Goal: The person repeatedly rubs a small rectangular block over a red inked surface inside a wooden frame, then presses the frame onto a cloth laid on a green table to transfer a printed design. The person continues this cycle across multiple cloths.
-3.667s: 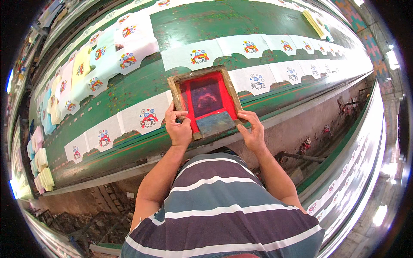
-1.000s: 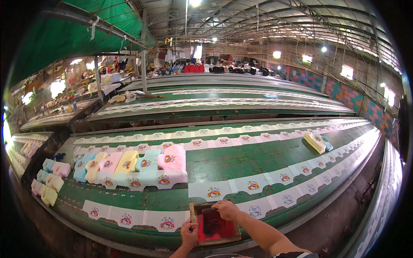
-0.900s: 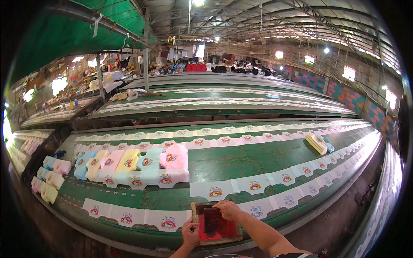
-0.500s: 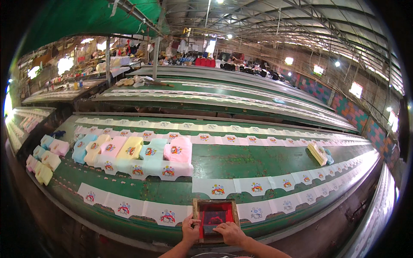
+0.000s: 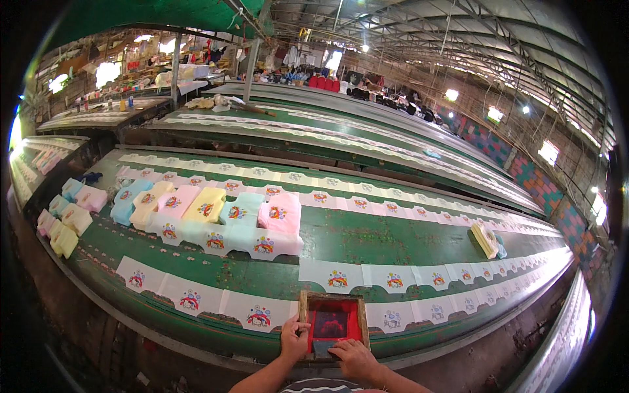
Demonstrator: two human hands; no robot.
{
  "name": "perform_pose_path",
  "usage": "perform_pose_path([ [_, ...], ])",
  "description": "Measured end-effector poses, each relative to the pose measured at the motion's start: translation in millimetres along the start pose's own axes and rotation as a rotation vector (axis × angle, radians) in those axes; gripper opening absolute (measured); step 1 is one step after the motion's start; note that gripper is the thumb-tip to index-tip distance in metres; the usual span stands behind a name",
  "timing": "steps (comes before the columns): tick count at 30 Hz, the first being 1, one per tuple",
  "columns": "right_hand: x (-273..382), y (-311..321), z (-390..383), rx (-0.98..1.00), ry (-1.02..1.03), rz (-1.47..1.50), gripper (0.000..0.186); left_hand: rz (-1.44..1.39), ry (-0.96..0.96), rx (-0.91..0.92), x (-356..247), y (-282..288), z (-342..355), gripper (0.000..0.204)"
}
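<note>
A small wooden-framed printing screen (image 5: 303, 313) lies at the near edge of the green table, its mesh smeared with red ink around a darker rectangle. My left hand (image 5: 295, 337) closes around the frame's left side near the lower corner. Inside the frame, at its near end, my right hand (image 5: 356, 359) grips a flat squeegee (image 5: 322, 349); the fingers hide part of it. Left of the screen lies a white fabric piece (image 5: 254, 305) printed with a colourful cartoon motif. On its right, another white piece (image 5: 388, 324) bears a paler, bluish print.
Rows of printed white pieces (image 5: 341, 267) run along the green table (image 5: 393, 239). Stacks of pink (image 5: 278, 221), yellow and blue fabric stand at the left. A small yellow stack (image 5: 483, 241) sits at the right. Further long tables (image 5: 367, 118) stretch behind.
My right hand has drawn the squeegee toward me, to the near end of the screen, uncovering more dark mesh. My left hand still holds the frame. The whole view has tilted slightly.
</note>
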State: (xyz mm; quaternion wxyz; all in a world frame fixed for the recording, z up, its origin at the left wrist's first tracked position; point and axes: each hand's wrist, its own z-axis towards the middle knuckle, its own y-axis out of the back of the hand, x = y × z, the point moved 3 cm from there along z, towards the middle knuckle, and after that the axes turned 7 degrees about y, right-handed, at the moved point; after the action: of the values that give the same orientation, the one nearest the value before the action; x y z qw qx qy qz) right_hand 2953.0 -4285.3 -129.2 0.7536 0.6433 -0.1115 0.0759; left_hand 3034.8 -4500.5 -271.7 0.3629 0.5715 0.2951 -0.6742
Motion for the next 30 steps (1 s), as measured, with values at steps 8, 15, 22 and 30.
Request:
perform_pose_path([
  [8, 3, -4, -11, 0.023, -0.033, 0.030, 0.062, 0.060, -0.084, -0.023, 3, 4, -3, 0.021],
  [15, -10, -5, -32, -0.288, -0.080, 0.174, 0.049, 0.088, -0.059, 0.052, -3, 8, 1, 0.031],
  [22, -34, -14, -74, -0.588, -0.466, 0.393, 0.040, 0.280, -0.030, 0.063, -25, 12, 1, 0.036],
  [30, -75, 3, -131, -0.655, -0.512, 0.525, 0.040, 0.277, -0.049, 0.065, -75, -45, -16, 0.026],
])
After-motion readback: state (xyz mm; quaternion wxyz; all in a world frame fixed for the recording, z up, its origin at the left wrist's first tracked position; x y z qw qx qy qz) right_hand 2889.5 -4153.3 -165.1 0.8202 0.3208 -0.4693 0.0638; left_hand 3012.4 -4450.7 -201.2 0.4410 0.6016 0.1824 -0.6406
